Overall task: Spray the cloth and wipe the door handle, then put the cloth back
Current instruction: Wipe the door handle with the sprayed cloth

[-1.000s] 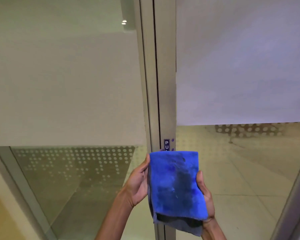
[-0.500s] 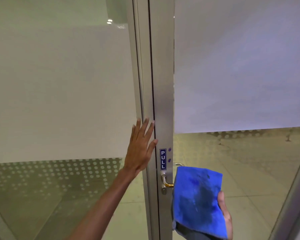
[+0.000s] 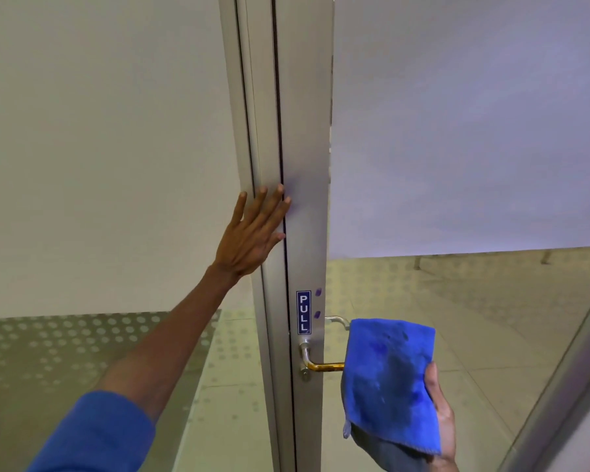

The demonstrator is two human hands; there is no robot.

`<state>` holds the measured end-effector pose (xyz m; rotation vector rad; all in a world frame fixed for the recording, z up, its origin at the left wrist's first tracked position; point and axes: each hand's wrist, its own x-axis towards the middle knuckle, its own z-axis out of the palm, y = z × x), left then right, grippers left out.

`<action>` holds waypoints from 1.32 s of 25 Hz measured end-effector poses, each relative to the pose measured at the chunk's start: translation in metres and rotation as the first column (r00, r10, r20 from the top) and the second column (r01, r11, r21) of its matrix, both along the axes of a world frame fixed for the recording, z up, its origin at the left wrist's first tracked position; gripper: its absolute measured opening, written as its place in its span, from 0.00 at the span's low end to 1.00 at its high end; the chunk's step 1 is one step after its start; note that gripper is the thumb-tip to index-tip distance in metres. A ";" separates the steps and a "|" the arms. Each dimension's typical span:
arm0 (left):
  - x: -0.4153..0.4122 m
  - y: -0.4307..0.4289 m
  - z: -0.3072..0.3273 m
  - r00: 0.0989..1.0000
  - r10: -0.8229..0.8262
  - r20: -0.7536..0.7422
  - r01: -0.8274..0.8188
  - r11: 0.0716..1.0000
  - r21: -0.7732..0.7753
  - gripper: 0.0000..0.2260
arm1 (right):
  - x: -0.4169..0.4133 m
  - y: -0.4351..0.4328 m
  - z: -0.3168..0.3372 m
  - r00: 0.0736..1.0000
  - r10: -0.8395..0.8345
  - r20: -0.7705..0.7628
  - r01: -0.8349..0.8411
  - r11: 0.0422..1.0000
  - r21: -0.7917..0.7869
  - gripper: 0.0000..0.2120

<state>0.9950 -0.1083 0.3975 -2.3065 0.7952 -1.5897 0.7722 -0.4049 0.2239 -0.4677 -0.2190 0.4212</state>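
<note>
A folded blue cloth [image 3: 390, 383] with a darker damp patch is draped over my right hand [image 3: 440, 417], which grips it from behind at the lower right. The cloth covers the free end of the metal lever door handle [image 3: 315, 365], whose brass-tinted bar shows to the cloth's left. My left hand [image 3: 252, 233] lies flat with fingers spread on the grey metal door frame [image 3: 305, 165], above a blue PULL sticker [image 3: 303, 312]. No spray bottle is in view.
Frosted glass panels fill both sides of the frame, with clear dotted glass lower down and a tiled floor behind. A second handle [image 3: 336, 320] shows through the glass on the far side. A slanted metal frame edge [image 3: 559, 386] runs along the lower right.
My left hand let go of the cloth and went up flat against the door frame. My right hand carried the cloth right and down onto the handle's end.
</note>
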 end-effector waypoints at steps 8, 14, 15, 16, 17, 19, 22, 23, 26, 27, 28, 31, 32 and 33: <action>0.028 0.001 0.001 0.996 -0.001 0.086 0.000 1.000 0.022 0.29 | 0.046 -0.016 -0.020 0.988 -0.133 -0.077 0.124 0.987 -0.105 0.40; 0.035 0.002 -0.001 0.996 -0.011 0.083 0.009 1.000 0.027 0.31 | 0.076 0.007 -0.009 0.924 -0.379 -0.040 0.347 0.879 -0.328 0.34; 0.034 0.002 -0.001 0.996 -0.015 0.088 0.012 0.999 0.034 0.31 | 0.079 0.011 -0.010 0.914 -0.401 -0.056 0.364 0.874 -0.322 0.33; 0.036 0.002 -0.003 0.995 -0.018 0.098 0.014 0.999 0.040 0.30 | 0.082 0.013 -0.012 0.912 -0.405 -0.066 0.366 0.876 -0.315 0.34; 0.036 0.002 -0.003 0.994 -0.019 0.106 0.015 0.999 0.040 0.30 | 0.085 0.015 -0.015 0.914 -0.399 -0.070 0.360 0.879 -0.314 0.36; 0.035 0.001 -0.001 0.994 -0.017 0.104 0.013 0.999 0.038 0.30 | 0.089 0.019 -0.022 0.906 -0.420 -0.052 0.377 0.857 -0.352 0.40; 0.035 0.001 -0.003 0.994 -0.012 0.105 0.008 0.999 0.035 0.30 | 0.099 0.028 -0.028 0.801 -0.588 0.115 0.565 0.677 -0.471 0.46; 0.036 0.001 -0.003 0.994 -0.011 0.108 0.008 0.999 0.035 0.31 | 0.104 0.032 -0.028 0.746 -0.628 0.222 0.632 0.563 -0.532 0.49; 0.036 0.000 -0.003 0.993 -0.005 0.120 0.001 0.999 0.033 0.33 | 0.127 0.048 -0.021 0.504 -0.347 0.791 0.860 0.118 -0.496 0.36; 0.035 0.000 -0.002 0.993 -0.003 0.120 -0.001 0.999 0.032 0.33 | 0.142 0.052 -0.020 0.391 -0.056 0.919 0.920 -0.016 -0.392 0.31; 0.034 0.000 0.000 0.993 0.000 0.117 -0.003 0.999 0.032 0.34 | 0.156 0.057 -0.020 0.318 0.204 0.926 0.948 -0.095 -0.304 0.29; 0.033 -0.001 -0.001 0.994 0.001 0.113 -0.005 0.999 0.035 0.35 | 0.186 0.051 -0.028 0.296 0.519 0.802 0.953 -0.222 -0.208 0.28; 0.033 -0.001 -0.001 0.993 0.005 0.118 -0.010 0.999 0.040 0.35 | 0.189 0.046 -0.030 0.291 0.565 0.772 0.953 -0.240 -0.184 0.29; 0.033 -0.001 -0.001 0.993 0.013 0.119 -0.018 0.999 0.044 0.35 | 0.192 0.041 -0.030 0.284 0.609 0.740 0.955 -0.252 -0.159 0.29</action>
